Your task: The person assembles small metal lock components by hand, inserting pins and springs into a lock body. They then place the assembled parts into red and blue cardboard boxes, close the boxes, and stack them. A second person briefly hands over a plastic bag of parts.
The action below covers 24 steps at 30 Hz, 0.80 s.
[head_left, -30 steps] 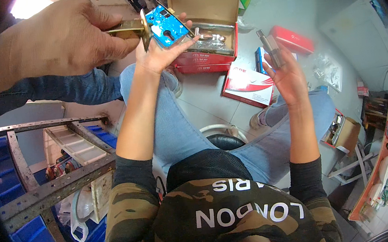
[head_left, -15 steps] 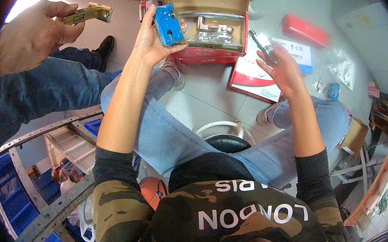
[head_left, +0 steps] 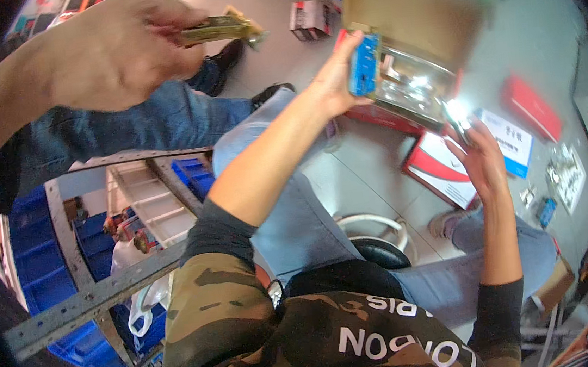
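Observation:
My left hand grips a flat blue mortise lock case, held up at the near left side of an open cardboard box. Inside that box lie shiny metal fittings, partly in clear plastic. Over the box's right front corner, my right hand holds a small silver metal lock part between thumb and fingers; glare and blur hide its exact shape. At upper left another person's hand pinches a brass-coloured metal piece.
A red box, a white-and-blue box and a red-and-white box lie on the right. Beyond them are small parts on clear plastic. A metal rack with blue bins stands at left; a round stool is between my legs.
The view has swung, so most things sit farther right in it. The lock case now appears more edge-on. The other person's hand with the brass-coloured piece has come closer to my left hand.

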Available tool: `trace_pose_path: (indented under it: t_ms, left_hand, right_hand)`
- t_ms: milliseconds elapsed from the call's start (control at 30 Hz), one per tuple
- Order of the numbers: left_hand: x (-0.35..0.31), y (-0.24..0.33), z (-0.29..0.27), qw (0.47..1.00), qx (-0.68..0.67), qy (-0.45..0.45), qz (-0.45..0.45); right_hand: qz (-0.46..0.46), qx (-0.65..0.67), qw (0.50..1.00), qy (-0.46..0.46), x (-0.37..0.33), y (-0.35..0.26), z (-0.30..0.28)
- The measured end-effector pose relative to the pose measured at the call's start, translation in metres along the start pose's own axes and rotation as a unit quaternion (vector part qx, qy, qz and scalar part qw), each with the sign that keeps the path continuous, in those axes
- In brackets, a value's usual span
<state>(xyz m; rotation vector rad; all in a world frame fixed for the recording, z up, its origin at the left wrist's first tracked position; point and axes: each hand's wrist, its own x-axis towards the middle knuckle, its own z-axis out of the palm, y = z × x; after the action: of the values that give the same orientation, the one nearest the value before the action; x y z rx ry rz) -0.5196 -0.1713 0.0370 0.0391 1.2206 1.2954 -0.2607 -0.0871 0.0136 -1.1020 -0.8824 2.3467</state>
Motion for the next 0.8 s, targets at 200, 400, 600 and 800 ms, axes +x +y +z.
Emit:
trace_pose_path:
  t_ms: [200,400,600,800]
  left_hand:
    - [0.005,0.0,0.002,0.999,-0.019,-0.015,0.021]
    - [0.004,-0.002,0.003,0.999,-0.033,-0.01,0.021]
    - [-0.002,0.006,0.004,0.993,-0.103,-0.024,0.047]
    - [-0.006,0.012,0.007,0.972,-0.191,-0.121,0.066]
  right_hand:
    - [0.0,0.007,1.0,-0.001,0.0,0.002,-0.002]
    - [0.0,0.017,1.0,0.009,-0.005,0.003,-0.002]
    - [-0.01,0.022,1.0,-0.004,-0.005,0.003,-0.005]
    - [-0.01,0.01,1.0,-0.002,-0.002,0.004,-0.01]
